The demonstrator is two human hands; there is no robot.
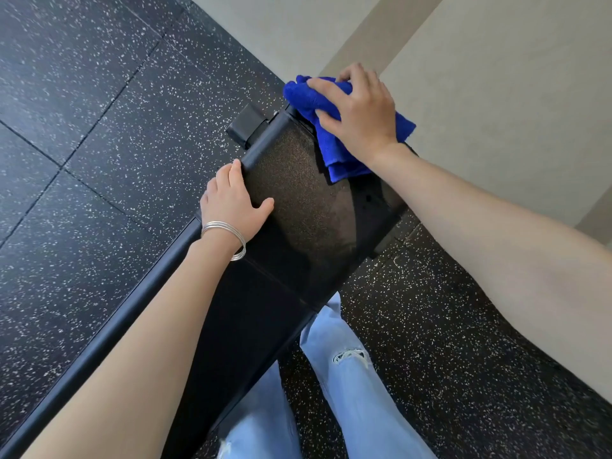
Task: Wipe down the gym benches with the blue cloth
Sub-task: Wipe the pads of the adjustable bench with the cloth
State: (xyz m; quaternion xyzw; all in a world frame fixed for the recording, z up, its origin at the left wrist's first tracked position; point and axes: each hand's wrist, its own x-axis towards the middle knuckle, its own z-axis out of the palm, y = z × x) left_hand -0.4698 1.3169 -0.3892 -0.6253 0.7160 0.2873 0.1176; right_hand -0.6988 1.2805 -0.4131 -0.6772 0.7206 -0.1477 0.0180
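Observation:
A black padded gym bench (298, 207) runs from the bottom left up to the centre of the head view. Its far end stops close to a beige wall. My right hand (359, 107) presses a bunched blue cloth (331, 140) onto the bench's far right corner, fingers spread over the cloth. My left hand (231, 197) rests on the bench's left edge, thumb on the top surface and fingers curled over the side. Thin silver bangles circle the left wrist. A damp, shiny patch shows on the pad just below the cloth.
Black speckled rubber floor tiles (99, 127) lie on both sides of the bench. The beige wall (496, 77) stands right behind the far end. A black foot of the bench frame (246, 125) sticks out at the far left. My legs in light jeans (344, 376) stand beside the bench.

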